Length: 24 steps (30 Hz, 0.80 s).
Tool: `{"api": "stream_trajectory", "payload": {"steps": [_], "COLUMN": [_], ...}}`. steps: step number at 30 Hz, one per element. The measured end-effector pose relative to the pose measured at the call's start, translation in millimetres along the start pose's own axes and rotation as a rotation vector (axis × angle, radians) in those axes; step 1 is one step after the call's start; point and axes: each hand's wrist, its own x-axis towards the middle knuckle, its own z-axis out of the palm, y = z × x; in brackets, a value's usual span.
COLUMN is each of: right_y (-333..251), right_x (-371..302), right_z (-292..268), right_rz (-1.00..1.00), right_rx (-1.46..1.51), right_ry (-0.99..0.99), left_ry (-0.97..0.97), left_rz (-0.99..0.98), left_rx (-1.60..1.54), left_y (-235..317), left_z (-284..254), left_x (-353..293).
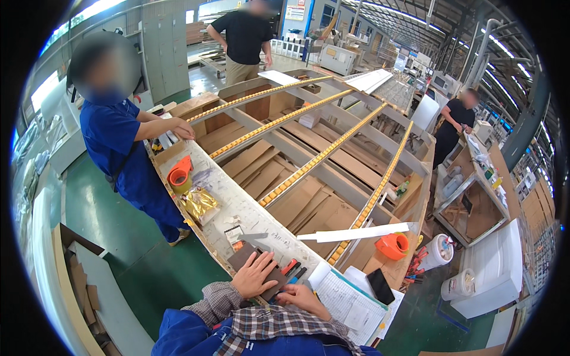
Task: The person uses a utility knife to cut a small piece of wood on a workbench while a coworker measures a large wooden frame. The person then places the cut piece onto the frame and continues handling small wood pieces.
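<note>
My left hand [255, 275] lies flat with fingers stretched on a dark brown flat piece [240, 257] at the near edge of the white worktop. Just right of it, at the piece's edge, my right hand [304, 299] has its fingers curled together. What they hold, if anything, is hidden; a bit of blue shows beside them. Red-and-black tools [290, 267] and a blue marker-like item [298, 276] lie beyond the right hand. A grey flat strip [254, 236] is past the brown piece. An open notebook with written pages [350, 304] lies to the right.
Yellow roller rails [323, 155] cross the open frame, with brown boards [297, 204] below. Orange tape dispensers [180, 175], a gold foil bag [200, 203], a white strip [362, 232] and a phone [380, 286] lie about. A person in blue [122, 142] leans at left; others stand farther off.
</note>
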Motion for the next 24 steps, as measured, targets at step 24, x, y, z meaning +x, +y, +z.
{"api": "stream_trajectory", "payload": {"steps": [24], "right_y": [-3.7], "right_x": [13.5], "right_z": [26.0], "right_rz": [0.056], "right_rx": [-0.395], "right_ry": [0.049], "left_ry": [-0.005], "left_rz": [0.011], "left_rx": [0.018], "left_y": [-1.1], "left_z": [2.2], "left_x": [0.4]}}
